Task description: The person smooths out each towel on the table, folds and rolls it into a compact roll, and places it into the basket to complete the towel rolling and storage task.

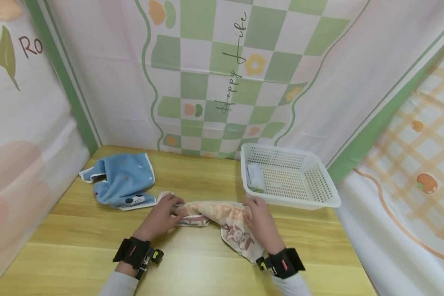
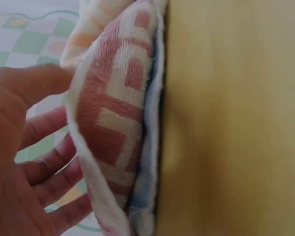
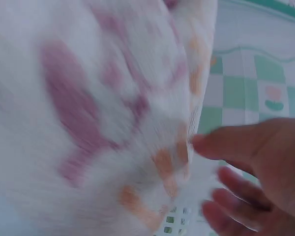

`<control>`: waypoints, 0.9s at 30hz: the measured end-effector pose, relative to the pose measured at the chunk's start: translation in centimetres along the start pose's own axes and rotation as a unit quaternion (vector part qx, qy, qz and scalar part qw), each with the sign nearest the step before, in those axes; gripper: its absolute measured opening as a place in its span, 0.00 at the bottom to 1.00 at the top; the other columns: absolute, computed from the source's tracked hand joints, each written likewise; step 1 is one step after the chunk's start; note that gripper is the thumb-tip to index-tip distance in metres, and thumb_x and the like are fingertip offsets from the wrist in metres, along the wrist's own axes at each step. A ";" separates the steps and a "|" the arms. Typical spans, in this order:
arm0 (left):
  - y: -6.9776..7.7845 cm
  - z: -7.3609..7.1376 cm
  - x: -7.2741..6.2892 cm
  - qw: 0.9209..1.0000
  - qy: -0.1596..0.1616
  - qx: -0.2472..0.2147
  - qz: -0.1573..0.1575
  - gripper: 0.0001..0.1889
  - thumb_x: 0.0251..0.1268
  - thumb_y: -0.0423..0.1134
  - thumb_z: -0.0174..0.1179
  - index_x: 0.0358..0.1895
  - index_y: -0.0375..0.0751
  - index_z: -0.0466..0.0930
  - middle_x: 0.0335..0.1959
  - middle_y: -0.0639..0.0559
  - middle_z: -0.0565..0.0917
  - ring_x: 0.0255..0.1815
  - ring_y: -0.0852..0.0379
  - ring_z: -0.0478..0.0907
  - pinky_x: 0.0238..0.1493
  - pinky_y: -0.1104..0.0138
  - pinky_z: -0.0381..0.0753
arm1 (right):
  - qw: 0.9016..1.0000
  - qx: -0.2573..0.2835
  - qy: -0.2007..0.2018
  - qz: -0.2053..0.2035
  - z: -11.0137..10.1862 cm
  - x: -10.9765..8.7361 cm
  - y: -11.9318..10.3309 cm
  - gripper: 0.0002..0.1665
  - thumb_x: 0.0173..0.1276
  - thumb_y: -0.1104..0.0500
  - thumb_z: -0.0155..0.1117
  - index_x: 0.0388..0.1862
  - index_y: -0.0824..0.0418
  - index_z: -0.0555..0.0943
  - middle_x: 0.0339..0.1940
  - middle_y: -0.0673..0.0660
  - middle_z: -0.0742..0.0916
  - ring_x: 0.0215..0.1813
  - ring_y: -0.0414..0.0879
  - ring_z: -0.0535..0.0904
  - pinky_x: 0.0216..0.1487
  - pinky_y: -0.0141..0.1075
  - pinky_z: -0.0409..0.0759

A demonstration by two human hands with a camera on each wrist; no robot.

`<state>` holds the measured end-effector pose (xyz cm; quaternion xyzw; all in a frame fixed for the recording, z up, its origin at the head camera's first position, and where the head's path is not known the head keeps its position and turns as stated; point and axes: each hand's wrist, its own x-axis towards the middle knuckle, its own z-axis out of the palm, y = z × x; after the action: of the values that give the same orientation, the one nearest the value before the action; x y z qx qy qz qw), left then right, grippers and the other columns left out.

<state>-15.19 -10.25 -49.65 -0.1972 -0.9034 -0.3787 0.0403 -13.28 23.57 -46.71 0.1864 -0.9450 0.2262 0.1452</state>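
Note:
A cream hand towel [image 1: 214, 209] with orange patterns and a reddish-brown rabbit print lies bunched across the middle of the table. My left hand [image 1: 162, 218] holds its left end, thumb and fingers at the cloth's edge. In the left wrist view, the towel [image 2: 115, 103] shows a folded red-and-white patterned part with a pale border. Its right end is pinched by my right hand [image 1: 262, 224], and the rabbit-printed corner hangs toward me. The right wrist view has the thumb against the towel's [image 3: 132, 118] edge, with the other fingers partly behind it.
Left of the towel, a crumpled blue towel [image 1: 123, 176] with white edging lies close to my left hand. A white plastic basket [image 1: 299, 200] stands at the back right with a rolled pale cloth [image 1: 256, 177] inside. Printed curtains [image 1: 222, 82] hang behind the wooden table [image 1: 192, 263].

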 end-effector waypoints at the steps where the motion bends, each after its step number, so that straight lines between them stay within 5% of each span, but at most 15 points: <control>1: 0.0 0.0 -0.3 1.000 0.000 -0.005 0.000 0.19 0.66 0.44 0.70 0.55 0.41 0.82 0.51 0.48 0.78 0.52 0.48 0.79 0.53 0.53 0.82 | 1.000 0.004 0.001 0.003 0.0 -0.6 -0.3 0.18 0.58 0.68 0.77 0.47 0.64 0.83 0.46 0.59 0.82 0.46 0.50 0.79 0.43 0.42 0.83; 3: 0.1 0.1 -0.8 1.000 -0.002 -0.017 0.001 0.23 0.62 0.44 0.72 0.58 0.42 0.79 0.49 0.50 0.79 0.50 0.50 0.79 0.52 0.55 0.82 | 0.999 0.024 -0.029 0.009 0.0 -1.8 -0.8 0.15 0.59 0.62 0.78 0.43 0.60 0.84 0.41 0.54 0.82 0.42 0.46 0.78 0.40 0.38 0.81; 8: 0.3 0.3 -1.4 0.997 -0.035 -0.064 -0.018 0.21 0.61 0.39 0.73 0.56 0.46 0.77 0.38 0.59 0.82 0.39 0.60 0.79 0.43 0.65 0.81 | 0.992 0.019 -0.127 0.004 0.9 -3.7 -1.3 0.26 0.51 0.56 0.84 0.47 0.60 0.83 0.44 0.52 0.83 0.46 0.45 0.79 0.48 0.40 0.81; 15: -0.3 0.0 -0.8 0.999 -0.040 -0.015 -0.034 0.08 0.68 0.29 0.64 0.43 0.48 0.86 0.41 0.57 0.87 0.46 0.58 0.82 0.50 0.59 0.83 | 0.994 -0.028 -0.105 -0.023 0.8 -3.6 -1.1 0.15 0.49 0.70 0.70 0.38 0.62 0.84 0.35 0.53 0.87 0.38 0.46 0.82 0.41 0.40 0.82; 22: -0.8 -2.9 -0.1 1.000 -0.019 -0.003 -0.023 0.11 0.73 0.26 0.56 0.48 0.42 0.85 0.46 0.49 0.86 0.47 0.52 0.82 0.48 0.56 0.82 | 0.994 -0.025 -0.093 0.058 -2.0 -2.9 0.7 0.08 0.67 0.67 0.67 0.43 0.61 0.87 0.40 0.56 0.90 0.42 0.49 0.86 0.45 0.46 0.85; 27: -0.8 -5.2 0.6 0.999 0.031 0.013 0.018 0.13 0.73 0.22 0.54 0.49 0.39 0.84 0.46 0.44 0.86 0.45 0.48 0.83 0.44 0.54 0.82 | 0.996 -0.013 -0.056 0.070 -4.8 -2.1 2.3 0.07 0.74 0.64 0.62 0.46 0.61 0.86 0.35 0.53 0.87 0.32 0.44 0.80 0.36 0.41 0.79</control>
<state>-16.47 -14.15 -46.34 -0.2008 -0.9028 -0.3724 0.0775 -11.43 28.41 -44.23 0.1308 -0.9653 0.2123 0.0782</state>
